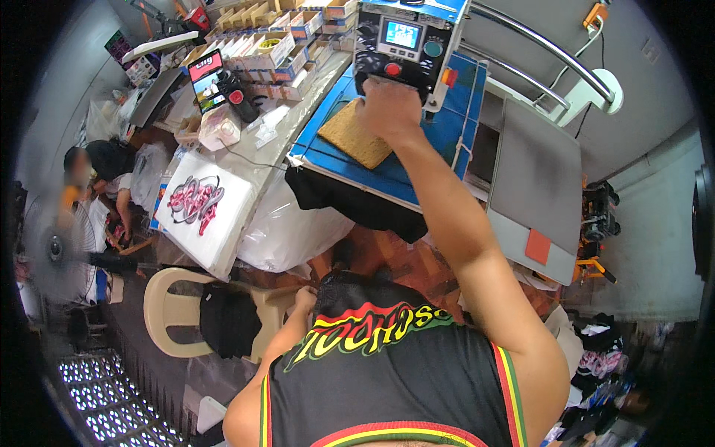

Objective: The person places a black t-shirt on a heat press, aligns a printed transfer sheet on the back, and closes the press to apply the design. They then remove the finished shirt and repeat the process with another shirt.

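Note:
My right hand [389,110] reaches forward and is closed on the handle under the black control box [402,41] of a heat press. Just below it lies a brown pad [356,138] on the blue platen [439,130]. A black garment [350,205] hangs over the platen's near edge. My left hand [304,298] is low at my waist, fingers curled against the edge of black fabric [350,289]. Whether it grips that fabric is unclear.
A second grey platen [538,167] sits to the right of the press. At the left are a stack of white printed shirts [197,208], a clear plastic bag [290,231], a beige plastic chair [167,309] and a phone on a stand [208,78]. Another person [93,175] sits at far left beside a fan [56,249].

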The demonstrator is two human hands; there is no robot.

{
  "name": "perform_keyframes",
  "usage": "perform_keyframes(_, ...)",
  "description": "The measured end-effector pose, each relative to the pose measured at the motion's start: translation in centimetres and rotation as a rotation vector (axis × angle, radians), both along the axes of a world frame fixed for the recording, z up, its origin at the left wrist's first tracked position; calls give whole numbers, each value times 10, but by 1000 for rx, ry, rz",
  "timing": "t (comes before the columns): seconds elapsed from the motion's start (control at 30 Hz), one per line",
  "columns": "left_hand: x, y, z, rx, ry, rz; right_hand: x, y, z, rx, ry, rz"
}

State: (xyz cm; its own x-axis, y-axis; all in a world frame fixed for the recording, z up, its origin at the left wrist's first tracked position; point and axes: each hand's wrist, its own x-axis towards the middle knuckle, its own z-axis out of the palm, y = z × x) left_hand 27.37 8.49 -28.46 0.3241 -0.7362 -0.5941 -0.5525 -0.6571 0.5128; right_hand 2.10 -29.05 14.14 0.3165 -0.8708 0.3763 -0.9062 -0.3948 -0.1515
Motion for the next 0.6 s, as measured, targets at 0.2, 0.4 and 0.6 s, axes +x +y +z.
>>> perform_keyframes(0.2, -22, 12, 6, -59, -360, 173, -42, 15, 1, -95, 18, 2)
perform_keyframes(0.4, 3, -10, 22, -104, -380, 187, -98, 41, 3, -176, 107, -131)
perform_keyframes(0.6, 9, -185, 160, -903, -161, -120, -168, 65, -11, -291, 185, -362)
